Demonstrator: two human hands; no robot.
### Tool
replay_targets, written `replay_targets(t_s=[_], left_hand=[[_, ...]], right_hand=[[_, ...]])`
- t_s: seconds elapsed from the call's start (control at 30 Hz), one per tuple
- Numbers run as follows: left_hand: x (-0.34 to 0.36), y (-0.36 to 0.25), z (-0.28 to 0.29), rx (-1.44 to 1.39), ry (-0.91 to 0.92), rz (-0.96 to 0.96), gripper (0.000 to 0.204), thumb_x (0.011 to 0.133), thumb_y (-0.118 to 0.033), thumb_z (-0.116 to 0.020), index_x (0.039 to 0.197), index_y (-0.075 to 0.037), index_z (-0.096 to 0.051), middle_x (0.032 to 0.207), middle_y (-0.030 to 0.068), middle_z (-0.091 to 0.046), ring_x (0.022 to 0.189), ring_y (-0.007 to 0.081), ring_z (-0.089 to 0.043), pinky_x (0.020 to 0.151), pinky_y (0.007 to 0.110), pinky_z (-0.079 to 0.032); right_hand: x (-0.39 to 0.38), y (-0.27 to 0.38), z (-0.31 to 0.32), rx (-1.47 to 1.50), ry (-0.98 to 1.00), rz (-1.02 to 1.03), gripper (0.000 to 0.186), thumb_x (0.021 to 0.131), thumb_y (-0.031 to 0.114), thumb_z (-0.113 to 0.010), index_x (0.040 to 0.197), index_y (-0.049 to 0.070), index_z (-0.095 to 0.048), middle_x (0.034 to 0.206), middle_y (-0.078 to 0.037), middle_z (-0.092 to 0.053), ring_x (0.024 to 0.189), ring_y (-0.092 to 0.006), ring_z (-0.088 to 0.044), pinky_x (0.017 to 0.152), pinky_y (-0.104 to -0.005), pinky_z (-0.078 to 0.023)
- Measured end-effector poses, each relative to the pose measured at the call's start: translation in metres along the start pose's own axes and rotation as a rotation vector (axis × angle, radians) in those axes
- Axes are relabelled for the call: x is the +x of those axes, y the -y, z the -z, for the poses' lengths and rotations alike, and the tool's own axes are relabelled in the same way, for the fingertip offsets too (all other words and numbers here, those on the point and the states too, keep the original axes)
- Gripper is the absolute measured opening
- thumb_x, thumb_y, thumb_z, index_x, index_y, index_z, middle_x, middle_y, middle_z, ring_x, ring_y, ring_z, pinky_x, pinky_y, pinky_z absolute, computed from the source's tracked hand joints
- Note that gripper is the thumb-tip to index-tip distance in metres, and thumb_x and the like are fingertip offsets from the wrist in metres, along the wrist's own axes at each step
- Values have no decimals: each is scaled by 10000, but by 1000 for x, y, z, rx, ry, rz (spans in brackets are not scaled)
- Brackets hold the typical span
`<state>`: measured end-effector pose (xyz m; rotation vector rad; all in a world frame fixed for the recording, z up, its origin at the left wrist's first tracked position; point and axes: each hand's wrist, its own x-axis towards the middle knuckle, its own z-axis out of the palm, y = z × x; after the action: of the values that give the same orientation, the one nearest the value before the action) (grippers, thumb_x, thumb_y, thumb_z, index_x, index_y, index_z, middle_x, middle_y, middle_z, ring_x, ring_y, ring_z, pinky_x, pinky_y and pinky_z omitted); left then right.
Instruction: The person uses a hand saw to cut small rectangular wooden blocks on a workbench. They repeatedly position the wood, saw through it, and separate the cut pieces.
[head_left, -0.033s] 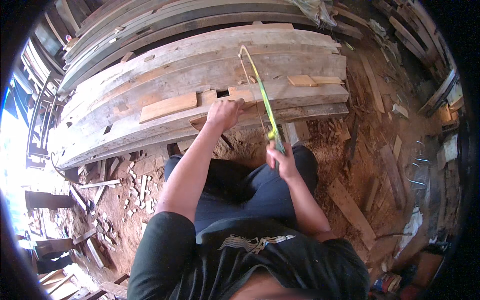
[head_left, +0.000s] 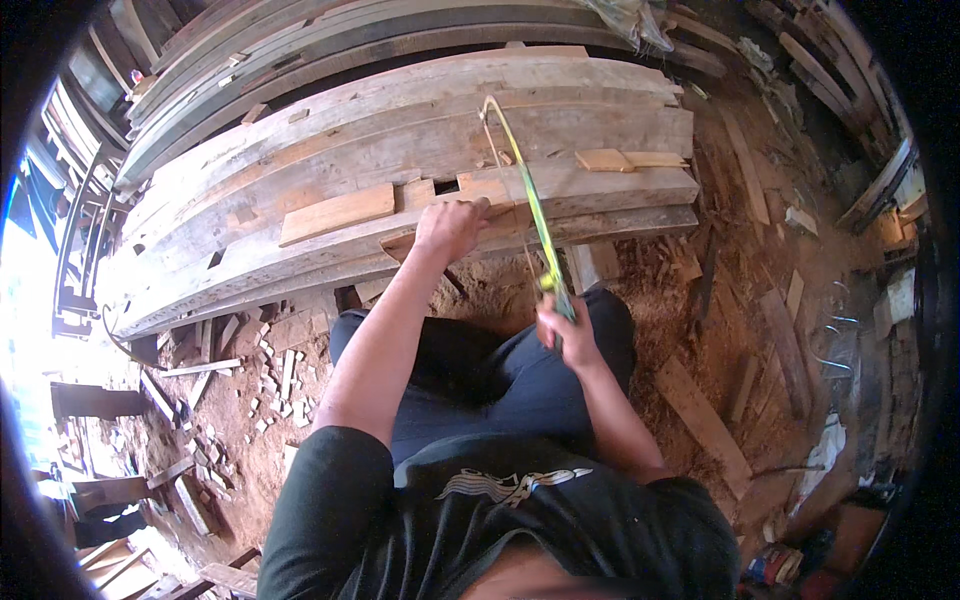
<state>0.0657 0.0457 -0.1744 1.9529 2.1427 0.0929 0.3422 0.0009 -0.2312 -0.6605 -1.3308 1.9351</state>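
My right hand [head_left: 568, 335] is closed round the handle of a bow saw with a thin yellow-green frame [head_left: 532, 195]. The saw points away from me, its far end above the beams. Its narrow blade runs down past the front edge, next to a piece of wood [head_left: 510, 214] at the near beam. My left hand [head_left: 450, 232] is closed on that wood just left of the blade; its fingertips are partly hidden. Beneath lie wide, weathered beams [head_left: 350, 150] side by side. A flat light board [head_left: 338, 214] rests on the near beam, left of my left hand.
Two small wood pieces [head_left: 605, 160] lie on the beams to the right. Past the beams are long stacked planks [head_left: 330, 50]. Small offcuts [head_left: 285, 385] litter the dirt floor at left; loose boards [head_left: 703, 425] lie at right. My bent legs [head_left: 480, 370] are close to the beams.
The saw and my right hand have shifted slightly toward me. My left hand stays in place on the wood.
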Motion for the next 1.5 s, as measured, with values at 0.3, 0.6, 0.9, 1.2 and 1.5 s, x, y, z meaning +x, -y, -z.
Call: replay_targets(t_s=[0.3, 0.6, 0.9, 1.2, 1.5], left_hand=[[1, -2, -5, 9, -71, -35, 316, 1000, -359, -599, 1244, -158, -600, 1006, 207, -730, 984, 418, -699, 815, 537, -549], [13, 6, -2, -6, -2, -22, 327, 984, -368, -614, 1240, -165, -600, 1006, 200, -731, 986, 428, -693, 817, 550, -545], [-2, -2, -3, -35, -78, -62, 303, 988, -349, -598, 1196, -128, -605, 958, 221, -724, 946, 427, -698, 806, 547, -544], [6, -1, -6, -23, -113, -33, 388, 972, -464, -611, 1189, -142, -610, 999, 192, -731, 973, 414, -698, 811, 545, -546], [9, -2, -7, 1, -125, 11, 383, 961, -469, -618, 1174, -151, -629, 994, 167, -743, 936, 404, -710, 788, 531, -554]], right_hand=[[44, 4, 6, 267, 95, 19, 173, 945, 144, -670, 815, 109, -561, 574, 26, -486, 465, -91, -470, 444, -278, -369], [-16, -7, 20, -82, 109, 40, 212, 931, 137, -677, 773, 97, -541, 589, 13, -508, 479, -89, -484, 455, -261, -374], [49, -5, -9, -181, -30, -15, 206, 953, 201, -724, 813, 118, -598, 617, 66, -506, 496, -53, -461, 456, -258, -355], [55, 37, 2, 21, -161, -58, 198, 1013, 221, -652, 886, 80, -599, 681, -3, -564, 601, -112, -559, 556, -292, -490], [63, 3, -1, -16, -98, -93, 145, 995, 144, -666, 887, 105, -577, 635, 43, -509, 545, -67, -487, 518, -258, -388]])
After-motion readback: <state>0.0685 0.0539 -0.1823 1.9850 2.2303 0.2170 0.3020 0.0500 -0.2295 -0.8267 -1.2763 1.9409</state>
